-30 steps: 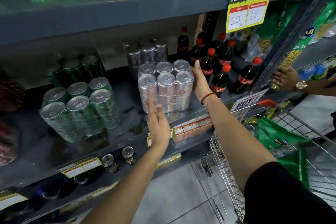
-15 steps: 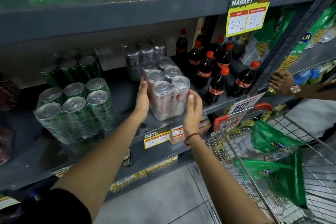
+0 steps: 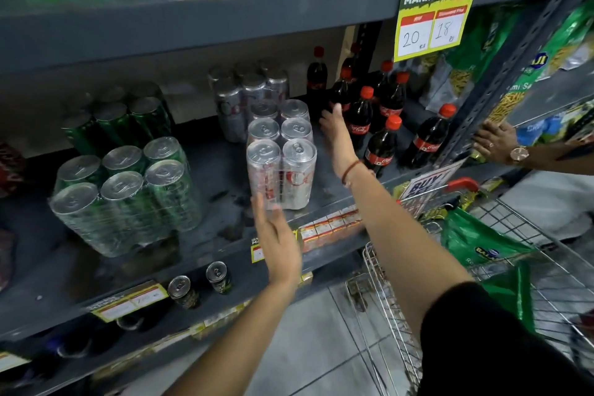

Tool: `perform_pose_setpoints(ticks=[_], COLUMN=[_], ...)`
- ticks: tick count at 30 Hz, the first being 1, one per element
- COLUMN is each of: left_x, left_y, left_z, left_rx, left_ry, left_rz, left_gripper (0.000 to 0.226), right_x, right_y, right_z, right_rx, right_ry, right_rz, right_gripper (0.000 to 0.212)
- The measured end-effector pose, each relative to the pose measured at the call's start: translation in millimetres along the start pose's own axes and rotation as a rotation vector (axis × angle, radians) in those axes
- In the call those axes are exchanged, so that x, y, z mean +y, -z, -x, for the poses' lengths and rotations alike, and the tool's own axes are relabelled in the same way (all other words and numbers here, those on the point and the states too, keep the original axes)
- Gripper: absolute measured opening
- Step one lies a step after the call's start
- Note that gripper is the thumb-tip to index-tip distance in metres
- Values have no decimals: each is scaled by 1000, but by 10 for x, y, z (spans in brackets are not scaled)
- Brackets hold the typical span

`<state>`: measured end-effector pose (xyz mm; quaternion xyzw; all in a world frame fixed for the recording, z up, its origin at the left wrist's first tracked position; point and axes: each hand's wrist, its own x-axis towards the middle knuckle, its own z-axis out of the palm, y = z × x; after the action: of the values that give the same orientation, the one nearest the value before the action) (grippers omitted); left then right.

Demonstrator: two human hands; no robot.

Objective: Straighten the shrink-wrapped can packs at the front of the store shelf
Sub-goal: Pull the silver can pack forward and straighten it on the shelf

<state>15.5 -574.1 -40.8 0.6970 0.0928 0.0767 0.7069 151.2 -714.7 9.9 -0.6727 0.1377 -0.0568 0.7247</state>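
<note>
A shrink-wrapped pack of silver cans (image 3: pixel 281 151) stands near the front of the grey middle shelf (image 3: pixel 221 177), its short end facing me. My left hand (image 3: pixel 276 238) is flat and open, fingertips touching the pack's lower front edge. My right hand (image 3: pixel 336 128) lies open along the pack's right side, fingers pointing to the back of the shelf. A shrink-wrapped pack of green cans (image 3: pixel 125 193) stands to the left, turned at an angle. More silver (image 3: pixel 247 90) and green (image 3: pixel 119 119) can packs sit behind.
Cola bottles (image 3: pixel 382 125) with red caps stand just right of my right hand. A wire shopping cart (image 3: pixel 482 267) holding green bags is at the lower right. Another person's hand (image 3: pixel 496 141) with a watch rests on the shelf upright. Loose cans (image 3: pixel 199 286) stand on the lower shelf.
The silver can pack has turned from angled to short end forward. My left hand moved from its left side to its front, my right hand from its front to its right side.
</note>
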Motion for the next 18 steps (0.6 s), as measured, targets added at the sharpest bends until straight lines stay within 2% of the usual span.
perform_pose_setpoints(ticks=[5,7,12,18], left_x=[62,77,16,-58], left_y=[-208,-239,-120,109], left_z=[22,-11,-203,-864], left_rx=[-183,-204,-172,-179], left_ry=[90,120,84,78], left_rz=[-36,-19,-37,-28], left_gripper=[60,63,62,63], right_x=[-124,-71,70,235], right_y=[-122,-130,-49,-14], right_z=[-238,-233,-200,74], right_rx=[-299,-334,-149,28], right_ry=[-59,-49,8,112], right_rz=[-61,-89,-31,-51], right_gripper=[74,72,67,40])
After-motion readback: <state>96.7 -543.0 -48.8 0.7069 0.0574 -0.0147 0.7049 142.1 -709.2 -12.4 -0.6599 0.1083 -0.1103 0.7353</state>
